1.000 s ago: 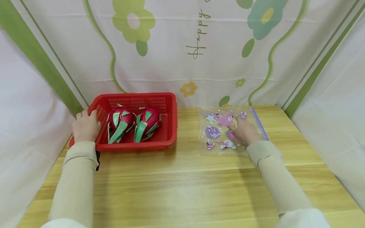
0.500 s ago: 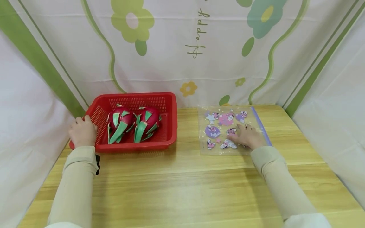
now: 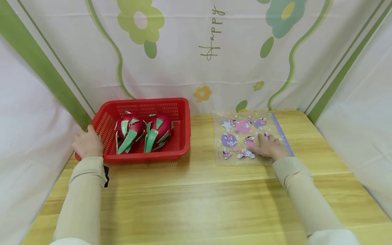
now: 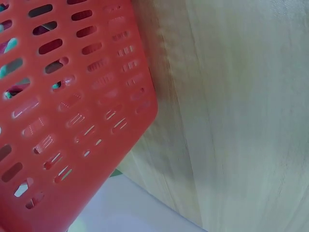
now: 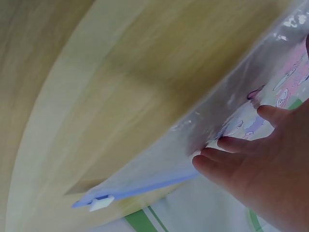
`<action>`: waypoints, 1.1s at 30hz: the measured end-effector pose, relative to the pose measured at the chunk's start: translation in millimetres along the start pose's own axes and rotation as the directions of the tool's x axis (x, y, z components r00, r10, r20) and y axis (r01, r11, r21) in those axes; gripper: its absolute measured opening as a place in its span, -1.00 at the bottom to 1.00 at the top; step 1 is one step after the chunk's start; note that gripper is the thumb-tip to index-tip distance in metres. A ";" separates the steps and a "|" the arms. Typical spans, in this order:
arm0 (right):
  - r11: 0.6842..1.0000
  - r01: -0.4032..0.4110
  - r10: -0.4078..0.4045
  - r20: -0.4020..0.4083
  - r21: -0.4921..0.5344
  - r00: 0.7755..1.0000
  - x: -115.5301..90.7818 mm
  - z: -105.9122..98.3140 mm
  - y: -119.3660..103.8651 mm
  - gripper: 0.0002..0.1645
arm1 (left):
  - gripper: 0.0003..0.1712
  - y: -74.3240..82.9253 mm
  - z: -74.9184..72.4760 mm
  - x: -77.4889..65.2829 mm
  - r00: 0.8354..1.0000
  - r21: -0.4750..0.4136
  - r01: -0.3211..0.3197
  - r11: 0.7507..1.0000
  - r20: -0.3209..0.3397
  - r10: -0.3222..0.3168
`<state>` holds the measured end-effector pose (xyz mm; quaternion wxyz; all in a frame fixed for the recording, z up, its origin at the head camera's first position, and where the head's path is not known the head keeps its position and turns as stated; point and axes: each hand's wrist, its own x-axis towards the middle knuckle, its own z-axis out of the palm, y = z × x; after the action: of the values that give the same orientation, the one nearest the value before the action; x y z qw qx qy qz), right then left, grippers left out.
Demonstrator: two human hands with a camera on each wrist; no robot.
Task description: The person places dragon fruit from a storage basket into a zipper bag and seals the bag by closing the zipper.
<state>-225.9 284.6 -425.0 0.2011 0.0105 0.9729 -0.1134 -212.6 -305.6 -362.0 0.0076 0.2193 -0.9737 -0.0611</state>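
At the table's left, my left hand (image 3: 88,142) holds the left rim of a red plastic basket (image 3: 144,157), its fingertips partly hidden at the edge. Two dragon fruits (image 3: 130,127) with green scales lie side by side inside the basket. The left wrist view has the basket's slotted side wall (image 4: 91,96) up close, without the hand. On the right, a clear zip bag (image 3: 226,136) printed with pink and purple cartoon figures lies flat. My right hand (image 3: 267,147) rests on it with spread fingers. The right wrist view catches the bag's purple zip strip with its white slider (image 5: 101,203).
The wooden table (image 3: 190,197) runs between and in front of the basket and bag. A white cloth backdrop (image 3: 177,68) with printed flowers hangs right behind them. White cloth walls close off both sides.
My left hand has shifted slightly left and toward me along the basket's rim. My right hand has drawn back a little toward the bag's zip side, its fingers still spread.
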 end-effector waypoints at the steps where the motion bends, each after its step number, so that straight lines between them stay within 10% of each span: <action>1: 1.000 0.001 -0.001 0.002 0.004 1.000 0.1 0.0 0.3 0.31 | -0.48 0.0 0.0 0.2 1.000 0.002 0.002 1.000 0.000 -0.002; 22: 0.961 0.266 -0.269 0.030 0.072 0.963 -2.1 -16.9 18.7 0.13 | -0.46 -1.6 -4.6 -0.5 1.000 0.003 0.008 1.000 0.017 -0.008; 33: 0.991 -0.134 0.132 -0.072 -0.029 0.989 -7.8 -19.0 19.2 0.08 | -0.43 0.4 0.9 4.3 1.000 -0.003 0.005 1.000 0.018 -0.005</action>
<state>-224.9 307.7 -409.1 0.1740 0.0761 0.9783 -0.0828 -216.7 -307.0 -362.9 -0.0010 0.2212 -0.9731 -0.0647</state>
